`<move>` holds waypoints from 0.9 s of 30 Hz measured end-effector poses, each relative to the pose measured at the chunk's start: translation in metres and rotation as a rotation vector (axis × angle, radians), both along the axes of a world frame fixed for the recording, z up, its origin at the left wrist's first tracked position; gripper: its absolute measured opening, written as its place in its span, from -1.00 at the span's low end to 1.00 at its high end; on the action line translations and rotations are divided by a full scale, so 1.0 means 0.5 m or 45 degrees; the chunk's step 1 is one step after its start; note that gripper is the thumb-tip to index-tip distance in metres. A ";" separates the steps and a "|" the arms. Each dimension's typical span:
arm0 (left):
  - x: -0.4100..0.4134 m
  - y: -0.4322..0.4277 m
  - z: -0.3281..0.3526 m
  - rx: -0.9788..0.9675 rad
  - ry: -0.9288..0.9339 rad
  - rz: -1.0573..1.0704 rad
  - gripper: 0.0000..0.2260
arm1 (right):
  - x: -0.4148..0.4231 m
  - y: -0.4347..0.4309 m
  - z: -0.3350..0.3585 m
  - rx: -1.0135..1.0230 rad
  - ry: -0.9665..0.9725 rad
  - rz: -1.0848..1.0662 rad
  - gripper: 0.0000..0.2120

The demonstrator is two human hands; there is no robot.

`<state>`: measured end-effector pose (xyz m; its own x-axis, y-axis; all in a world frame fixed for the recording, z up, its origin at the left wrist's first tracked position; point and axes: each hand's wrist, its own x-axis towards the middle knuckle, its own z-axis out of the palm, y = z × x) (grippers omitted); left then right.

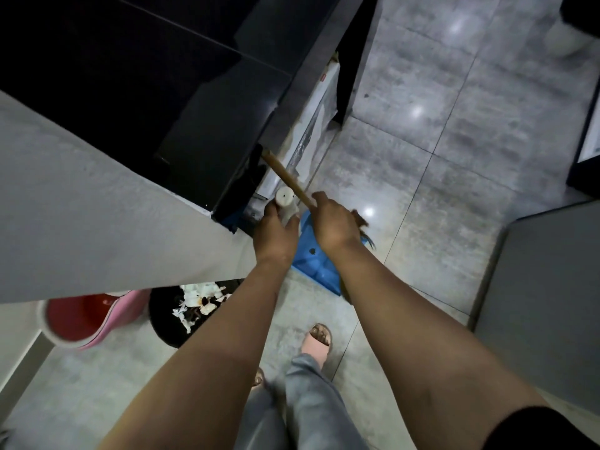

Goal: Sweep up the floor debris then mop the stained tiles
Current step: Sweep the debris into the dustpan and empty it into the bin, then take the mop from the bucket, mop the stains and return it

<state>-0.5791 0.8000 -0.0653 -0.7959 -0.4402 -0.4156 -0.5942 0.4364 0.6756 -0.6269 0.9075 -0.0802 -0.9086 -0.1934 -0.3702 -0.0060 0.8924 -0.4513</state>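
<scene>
Grey glossy tiles (pixel 438 131) run from near to far, hemmed by a dark cabinet (pixel 181 102) on the left and a pale wall (pixel 97 206) nearer. Both bare arms reach forward and down. The right hand (pixel 334 222) is closed around a wooden broom handle (pixel 285 177), whose top end points away toward the cabinet; dark bristles (pixel 362 222) show just past the knuckles on the right. The left hand (pixel 276 235) is wrapped round a pale upright handle (pixel 285 198), which I judge to be the handle of the blue dustpan (pixel 316 264) lying on the floor beneath both wrists. A dark speck sits on the pan; whether more debris lies in it is hidden by the arms. Near left stands a black bin (pixel 172 316) full of crumpled paper, with a red bucket (pixel 74 319) beside it.

The step seems to be brushing debris into the pan. To do it well, keep the pan's lip flat against the tile so nothing slips under, use short strokes toward the pan, and hold the pan steady with the left hand. Lift it level afterwards and carry it to the bin near left. Mopping has not begun
</scene>
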 end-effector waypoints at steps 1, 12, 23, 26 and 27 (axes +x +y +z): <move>0.008 0.003 0.003 -0.028 -0.026 -0.033 -0.60 | 0.010 0.008 -0.002 -0.021 -0.028 -0.043 -0.73; 0.208 -0.004 0.044 -0.436 -0.080 -0.693 -0.42 | 0.244 0.088 0.054 0.319 -0.037 0.117 -0.43; 0.551 -0.301 0.177 -0.828 -0.082 -0.891 -0.43 | 0.569 -0.164 0.227 0.295 0.084 0.299 -0.43; 0.640 -0.425 0.223 -0.939 -0.089 -0.831 -0.42 | 0.642 -0.285 0.257 0.263 0.180 0.410 -0.43; 0.651 -0.443 0.231 -0.940 -0.095 -0.826 -0.42 | 0.650 -0.301 0.261 0.251 0.189 0.412 -0.43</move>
